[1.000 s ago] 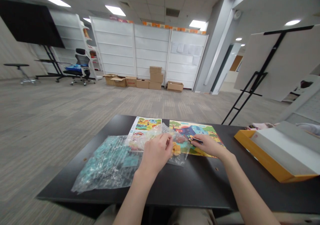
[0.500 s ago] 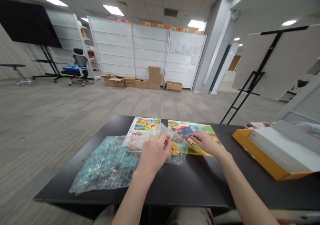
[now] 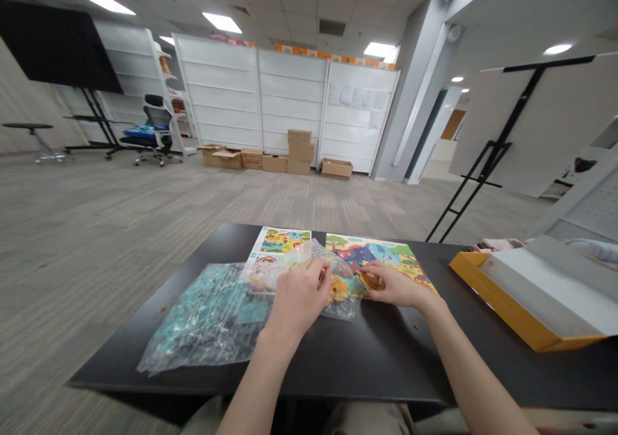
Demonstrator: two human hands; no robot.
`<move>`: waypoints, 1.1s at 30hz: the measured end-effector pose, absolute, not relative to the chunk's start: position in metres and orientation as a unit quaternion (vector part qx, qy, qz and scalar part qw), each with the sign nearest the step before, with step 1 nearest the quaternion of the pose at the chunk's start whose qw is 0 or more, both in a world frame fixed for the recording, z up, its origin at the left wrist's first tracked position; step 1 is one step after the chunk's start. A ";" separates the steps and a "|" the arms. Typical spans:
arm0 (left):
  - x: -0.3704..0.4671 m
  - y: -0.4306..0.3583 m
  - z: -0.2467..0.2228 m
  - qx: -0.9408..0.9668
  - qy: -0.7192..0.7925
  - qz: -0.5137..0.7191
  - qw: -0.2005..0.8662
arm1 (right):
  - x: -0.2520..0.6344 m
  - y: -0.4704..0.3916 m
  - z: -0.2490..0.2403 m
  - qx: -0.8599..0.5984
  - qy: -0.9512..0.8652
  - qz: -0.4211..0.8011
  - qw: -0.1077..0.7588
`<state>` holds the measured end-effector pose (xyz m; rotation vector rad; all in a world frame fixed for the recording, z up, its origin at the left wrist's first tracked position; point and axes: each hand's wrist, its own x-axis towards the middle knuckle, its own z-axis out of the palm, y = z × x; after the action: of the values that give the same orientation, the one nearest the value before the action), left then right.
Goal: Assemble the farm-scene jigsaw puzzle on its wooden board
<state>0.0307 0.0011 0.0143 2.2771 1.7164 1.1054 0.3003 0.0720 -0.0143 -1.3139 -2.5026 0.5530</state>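
Note:
My left hand (image 3: 300, 292) is closed, its fingers pinching the clear plastic bag (image 3: 348, 307). Orange-yellow pieces (image 3: 338, 288) show through the film. To the right, my right hand (image 3: 398, 285) grips a small, flat yellow piece (image 3: 367, 279) between thumb and fingers; its exact shape is partly hidden. Under that hand lies a colourful illustrated board (image 3: 338, 239) with trees and animals. A printed picture sheet (image 3: 255, 249) lies partly beneath the bag. Left of my left hand rests a larger clear bag of teal pieces (image 3: 207, 306).
The dark table (image 3: 347, 364) holds everything. An open yellow-edged box (image 3: 512, 309) stands at its right, with cloth (image 3: 499, 244) behind it. Beyond the table are an easel-like stand (image 3: 487, 158), cardboard boxes (image 3: 299, 152) and an office chair (image 3: 153, 129).
My right hand has turned and drawn slightly left, towards the clear bag, with its fingers curled round the yellow piece. My left hand stays almost in place on the bag.

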 end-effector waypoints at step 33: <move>0.033 -0.002 0.015 0.752 0.551 0.358 0.045 | 0.330 0.119 -0.062 -0.526 -0.829 -0.001 0.190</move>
<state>0.0330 -0.0015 0.0153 2.2991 1.6841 1.0934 0.3305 0.1187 -0.0622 -1.4783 -2.3304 -0.0038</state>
